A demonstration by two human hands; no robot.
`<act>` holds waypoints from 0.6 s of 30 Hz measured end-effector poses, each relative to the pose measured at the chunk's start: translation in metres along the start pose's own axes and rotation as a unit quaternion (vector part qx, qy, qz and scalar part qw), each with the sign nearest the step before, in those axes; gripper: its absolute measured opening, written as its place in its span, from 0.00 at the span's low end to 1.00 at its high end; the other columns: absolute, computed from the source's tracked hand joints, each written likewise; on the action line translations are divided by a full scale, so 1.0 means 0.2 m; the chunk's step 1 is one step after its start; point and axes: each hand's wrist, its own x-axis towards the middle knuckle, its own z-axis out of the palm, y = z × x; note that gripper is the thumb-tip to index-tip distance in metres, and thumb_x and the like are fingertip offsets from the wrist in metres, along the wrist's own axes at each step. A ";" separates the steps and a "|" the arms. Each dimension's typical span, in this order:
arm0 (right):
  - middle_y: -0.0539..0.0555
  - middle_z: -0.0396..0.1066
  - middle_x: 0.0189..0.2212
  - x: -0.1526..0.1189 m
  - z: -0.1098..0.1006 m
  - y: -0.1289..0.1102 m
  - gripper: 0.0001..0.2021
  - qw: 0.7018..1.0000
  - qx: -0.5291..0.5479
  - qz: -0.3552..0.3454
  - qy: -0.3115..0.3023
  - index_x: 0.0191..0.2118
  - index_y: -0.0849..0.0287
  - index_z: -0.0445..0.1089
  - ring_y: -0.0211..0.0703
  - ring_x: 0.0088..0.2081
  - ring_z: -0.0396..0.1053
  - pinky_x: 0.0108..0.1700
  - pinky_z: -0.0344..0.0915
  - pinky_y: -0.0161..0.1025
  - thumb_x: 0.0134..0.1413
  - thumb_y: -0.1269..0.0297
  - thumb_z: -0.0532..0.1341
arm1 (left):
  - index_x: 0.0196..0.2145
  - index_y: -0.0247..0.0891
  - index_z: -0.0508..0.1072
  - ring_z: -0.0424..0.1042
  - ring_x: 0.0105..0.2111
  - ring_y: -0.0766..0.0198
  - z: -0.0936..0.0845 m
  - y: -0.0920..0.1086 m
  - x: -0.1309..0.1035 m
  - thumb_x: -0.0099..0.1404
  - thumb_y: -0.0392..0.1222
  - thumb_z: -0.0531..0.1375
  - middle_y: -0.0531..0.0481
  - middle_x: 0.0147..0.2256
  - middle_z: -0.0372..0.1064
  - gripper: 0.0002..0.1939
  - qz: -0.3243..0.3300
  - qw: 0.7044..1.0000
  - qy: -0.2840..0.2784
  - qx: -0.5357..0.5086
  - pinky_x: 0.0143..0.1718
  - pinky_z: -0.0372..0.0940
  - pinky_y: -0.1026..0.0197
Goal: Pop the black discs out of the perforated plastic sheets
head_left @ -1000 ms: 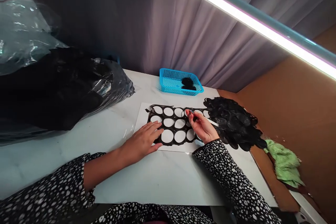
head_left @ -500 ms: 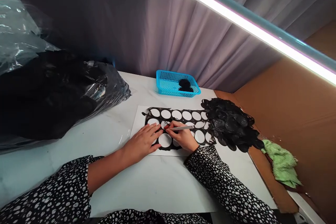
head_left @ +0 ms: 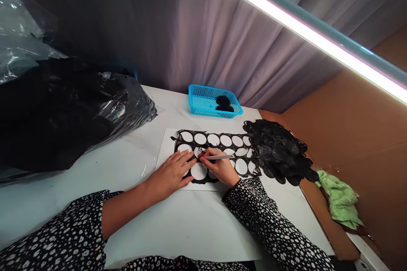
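A black sheet [head_left: 220, 145] with rows of round holes lies on a white board [head_left: 163, 147], which shows through the holes. My left hand [head_left: 170, 173] rests flat on the sheet's left part, fingers spread. In a pinch, my right hand [head_left: 219, 168] grips a slim pale pen-like tool [head_left: 221, 157]. Its lower end is at the middle row of holes, beside my left fingertips; the tip is too small to make out. Thin black strands stick up near there. A heap of black discs [head_left: 276, 152] touches or overlaps the sheet's right end.
Behind the board stands a blue plastic basket [head_left: 197, 103] holding a few black round pieces. A large clear bag of black material [head_left: 63, 114] fills the table's left side. At right, a green cloth [head_left: 340, 199] lies by a cardboard wall [head_left: 349, 135]. A bright tube lamp [head_left: 286, 17] crosses overhead.
Both hands keep almost the same place on the sheet. The tool in my right hand has tilted or shifted very slightly. The whole view has moved a little.
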 end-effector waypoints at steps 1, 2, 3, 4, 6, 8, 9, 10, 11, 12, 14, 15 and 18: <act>0.53 0.76 0.34 0.00 0.00 0.00 0.09 1.000 -0.001 0.003 0.000 0.28 0.57 0.65 0.43 0.35 0.71 0.39 0.65 0.39 0.57 0.61 0.61 | 0.61 0.39 0.63 0.56 0.64 0.51 0.00 0.00 0.00 0.73 0.49 0.54 0.40 0.63 0.59 0.23 0.000 1.000 -0.002 -0.001 0.63 0.55 0.45; 0.53 0.76 0.34 0.00 0.00 0.00 0.09 1.000 0.000 0.007 0.000 0.28 0.57 0.65 0.43 0.35 0.71 0.39 0.64 0.39 0.57 0.61 0.61 | 0.61 0.39 0.63 0.56 0.64 0.51 0.00 0.01 0.00 0.73 0.49 0.54 0.40 0.63 0.59 0.23 0.001 1.000 -0.004 0.000 0.63 0.55 0.45; 0.53 0.76 0.34 0.00 0.00 0.00 0.09 1.000 0.001 0.011 0.000 0.28 0.57 0.65 0.42 0.35 0.71 0.38 0.64 0.39 0.57 0.61 0.61 | 0.61 0.38 0.63 0.56 0.64 0.50 -0.01 0.01 0.00 0.73 0.49 0.54 0.40 0.63 0.59 0.23 0.000 1.000 -0.007 0.002 0.63 0.55 0.45; 0.53 0.76 0.34 0.00 -0.01 0.00 0.09 1.000 0.002 0.015 -0.002 0.28 0.57 0.65 0.42 0.35 0.71 0.38 0.64 0.38 0.57 0.61 0.61 | 0.61 0.38 0.63 0.56 0.64 0.50 -0.01 0.01 0.00 0.73 0.48 0.54 0.40 0.63 0.59 0.23 -0.001 1.000 -0.010 0.005 0.63 0.55 0.45; 0.52 0.76 0.35 0.01 -0.01 0.01 0.09 1.000 0.003 0.018 -0.008 0.28 0.57 0.65 0.42 0.34 0.70 0.37 0.64 0.38 0.58 0.62 0.60 | 0.61 0.37 0.64 0.56 0.64 0.50 -0.01 0.02 0.00 0.72 0.48 0.54 0.39 0.63 0.59 0.23 -0.004 1.000 -0.014 0.010 0.63 0.55 0.45; 0.52 0.76 0.35 0.00 -0.01 0.02 0.08 1.000 -0.016 0.003 -0.016 0.29 0.57 0.65 0.42 0.35 0.70 0.38 0.65 0.38 0.59 0.63 0.60 | 0.61 0.37 0.63 0.56 0.64 0.50 0.00 0.01 0.00 0.72 0.48 0.55 0.40 0.63 0.59 0.23 -0.007 1.000 -0.013 0.007 0.63 0.55 0.45; 0.52 0.75 0.34 0.00 0.00 0.02 0.07 0.999 -0.042 -0.009 -0.016 0.29 0.57 0.65 0.42 0.35 0.70 0.39 0.65 0.38 0.59 0.65 0.60 | 0.61 0.38 0.63 0.56 0.65 0.50 0.00 0.01 0.00 0.72 0.48 0.55 0.40 0.63 0.59 0.23 -0.008 1.000 -0.011 0.003 0.63 0.55 0.45; 0.52 0.74 0.33 -0.01 0.01 0.02 0.07 0.996 -0.080 -0.027 -0.015 0.30 0.57 0.65 0.42 0.35 0.70 0.39 0.65 0.39 0.60 0.66 0.59 | 0.61 0.39 0.63 0.55 0.65 0.50 0.00 0.01 0.00 0.72 0.49 0.55 0.40 0.63 0.58 0.23 -0.009 1.000 -0.009 -0.002 0.63 0.55 0.45; 0.52 0.73 0.32 -0.02 0.03 0.02 0.06 0.990 -0.129 -0.051 -0.017 0.31 0.56 0.65 0.43 0.35 0.69 0.39 0.64 0.39 0.60 0.67 0.58 | 0.61 0.39 0.63 0.54 0.65 0.50 0.01 0.01 -0.01 0.72 0.49 0.55 0.40 0.64 0.57 0.23 -0.009 1.000 -0.007 -0.005 0.63 0.55 0.45; 0.53 0.71 0.32 -0.03 0.04 0.02 0.06 0.979 -0.184 -0.080 -0.021 0.32 0.56 0.65 0.44 0.36 0.67 0.38 0.64 0.39 0.61 0.68 0.57 | 0.61 0.39 0.63 0.53 0.66 0.49 0.01 0.00 -0.01 0.72 0.49 0.55 0.40 0.65 0.56 0.23 -0.009 1.000 -0.008 -0.008 0.63 0.54 0.44; 0.55 0.68 0.31 -0.03 0.05 0.02 0.06 0.948 -0.281 -0.144 -0.041 0.33 0.56 0.65 0.47 0.36 0.65 0.38 0.63 0.41 0.61 0.71 0.55 | 0.61 0.39 0.63 0.49 0.67 0.48 0.01 0.00 -0.01 0.71 0.49 0.55 0.41 0.66 0.52 0.23 -0.009 1.000 -0.013 -0.008 0.64 0.54 0.44; 0.56 0.68 0.32 -0.02 0.04 0.02 0.06 0.934 -0.310 -0.171 -0.049 0.34 0.56 0.65 0.48 0.36 0.64 0.38 0.63 0.41 0.61 0.73 0.54 | 0.61 0.40 0.63 0.47 0.68 0.47 0.01 0.00 -0.01 0.71 0.49 0.56 0.41 0.67 0.50 0.23 -0.011 1.000 -0.016 -0.006 0.63 0.54 0.44; 0.56 0.68 0.32 0.08 -0.09 0.06 0.06 0.934 -0.313 -0.170 0.028 0.34 0.56 0.64 0.48 0.36 0.64 0.38 0.62 0.41 0.60 0.71 0.53 | 0.61 0.41 0.64 0.45 0.68 0.44 0.00 0.01 -0.02 0.71 0.48 0.56 0.41 0.68 0.48 0.23 -0.020 1.000 -0.015 0.007 0.63 0.55 0.43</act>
